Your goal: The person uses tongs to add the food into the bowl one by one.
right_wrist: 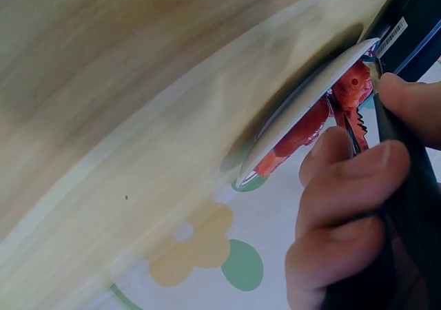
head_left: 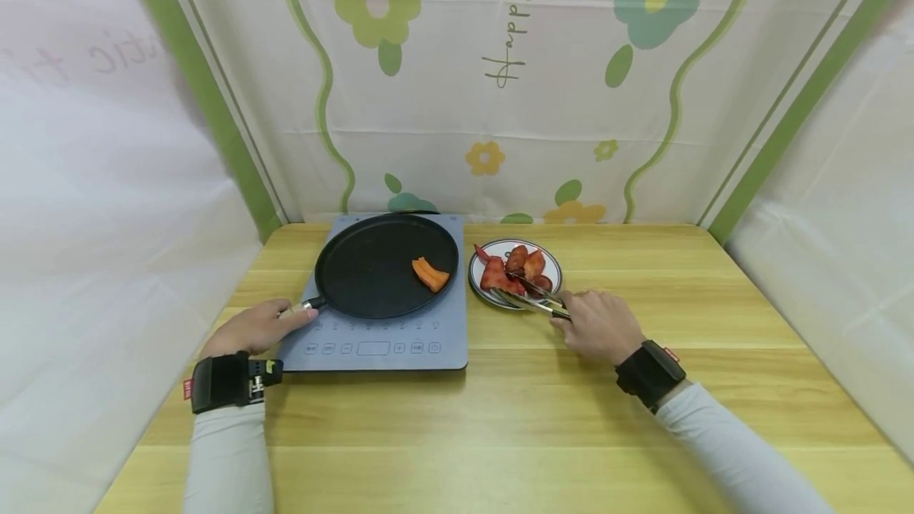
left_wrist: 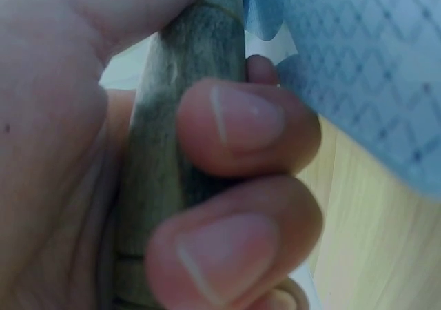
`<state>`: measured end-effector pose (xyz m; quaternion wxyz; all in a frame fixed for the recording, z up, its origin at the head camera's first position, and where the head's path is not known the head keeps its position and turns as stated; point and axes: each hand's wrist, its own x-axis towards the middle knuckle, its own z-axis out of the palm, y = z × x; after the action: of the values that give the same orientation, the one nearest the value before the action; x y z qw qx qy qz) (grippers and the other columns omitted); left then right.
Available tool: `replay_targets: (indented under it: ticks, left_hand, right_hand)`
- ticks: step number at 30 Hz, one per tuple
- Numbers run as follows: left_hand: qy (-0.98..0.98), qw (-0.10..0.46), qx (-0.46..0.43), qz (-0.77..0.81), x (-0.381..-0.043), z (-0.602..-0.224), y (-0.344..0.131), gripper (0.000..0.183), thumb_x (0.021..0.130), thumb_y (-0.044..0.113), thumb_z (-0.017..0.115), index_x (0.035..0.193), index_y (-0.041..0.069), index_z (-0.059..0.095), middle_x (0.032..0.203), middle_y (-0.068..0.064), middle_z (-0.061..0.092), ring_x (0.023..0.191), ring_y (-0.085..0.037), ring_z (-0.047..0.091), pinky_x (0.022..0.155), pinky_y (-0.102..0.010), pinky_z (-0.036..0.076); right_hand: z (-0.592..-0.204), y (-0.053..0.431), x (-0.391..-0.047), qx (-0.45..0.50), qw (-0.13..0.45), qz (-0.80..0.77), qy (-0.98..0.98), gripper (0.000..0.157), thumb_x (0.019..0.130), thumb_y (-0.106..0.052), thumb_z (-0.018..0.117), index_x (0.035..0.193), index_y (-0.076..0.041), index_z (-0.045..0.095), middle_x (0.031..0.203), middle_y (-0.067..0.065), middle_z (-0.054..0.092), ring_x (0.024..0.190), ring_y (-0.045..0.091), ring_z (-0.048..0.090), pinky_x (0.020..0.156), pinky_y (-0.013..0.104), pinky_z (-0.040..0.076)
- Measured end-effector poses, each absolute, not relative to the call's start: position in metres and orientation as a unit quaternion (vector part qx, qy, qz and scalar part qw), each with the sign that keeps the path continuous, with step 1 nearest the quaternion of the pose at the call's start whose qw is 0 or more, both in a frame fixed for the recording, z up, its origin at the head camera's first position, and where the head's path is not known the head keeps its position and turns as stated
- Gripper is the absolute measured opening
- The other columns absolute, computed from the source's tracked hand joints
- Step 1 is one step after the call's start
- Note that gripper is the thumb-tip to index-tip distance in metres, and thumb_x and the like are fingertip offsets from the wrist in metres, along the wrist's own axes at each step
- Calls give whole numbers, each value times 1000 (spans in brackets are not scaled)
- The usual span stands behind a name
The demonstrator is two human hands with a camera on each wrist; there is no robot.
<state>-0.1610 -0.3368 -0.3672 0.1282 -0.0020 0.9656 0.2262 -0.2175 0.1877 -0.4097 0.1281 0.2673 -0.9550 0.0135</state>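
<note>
My left hand (head_left: 253, 329) grips the wooden handle (left_wrist: 155, 145) of a flat black frying pan (head_left: 371, 264), fingers wrapped round it in the left wrist view. Inside the pan, toward its right side, lies one orange food piece (head_left: 431, 274). In my right hand (head_left: 602, 326) I hold metal tongs with dark handles (head_left: 528, 304), their tips reaching into the food on a white plate (head_left: 501, 247). Red pieces of food (head_left: 494, 272) and several browner ones (head_left: 531, 264) share that plate. Cannot tell whether the tongs pinch any piece.
Beneath the pan is a grey-blue induction cooktop (head_left: 428, 339) with touch buttons along its front. The plate stands just right of it on the wooden table (head_left: 457, 435). White cloth (head_left: 428, 117) with printed flowers closes off the back, and plain cloth walls stand at both sides.
</note>
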Motion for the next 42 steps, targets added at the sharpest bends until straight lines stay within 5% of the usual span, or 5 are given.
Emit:
replay_targets:
  ticks: [10,22,42]
  left_hand:
    - [964,128,-6,231,-159,-367,-334,60,93,63,44,99,4,51,88,-9,48,81,-26,47,65,-37,35]
    - [962,130,-3,240,-161,-370,-336,59,93,63,43,97,5,51,84,-7,46,76,-24,47,62,-36,35]
    - [962,133,-4,239,-159,-367,-335,61,93,64,43,100,4,50,84,-8,46,77,-24,48,62,-36,35]
  right_hand:
    - [-412,190,-217,260,127,30,-957,37,88,-42,63,102,-7,61,59,-5,40,46,9,37,40,28,28]
    - [-410,190,-214,260,137,33,-955,30,87,-40,65,88,-11,54,60,-4,40,47,10,37,40,28,28]
    - [-398,193,-216,266,140,46,-953,30,88,-39,64,87,-11,53,63,-3,42,49,11,39,43,29,31]
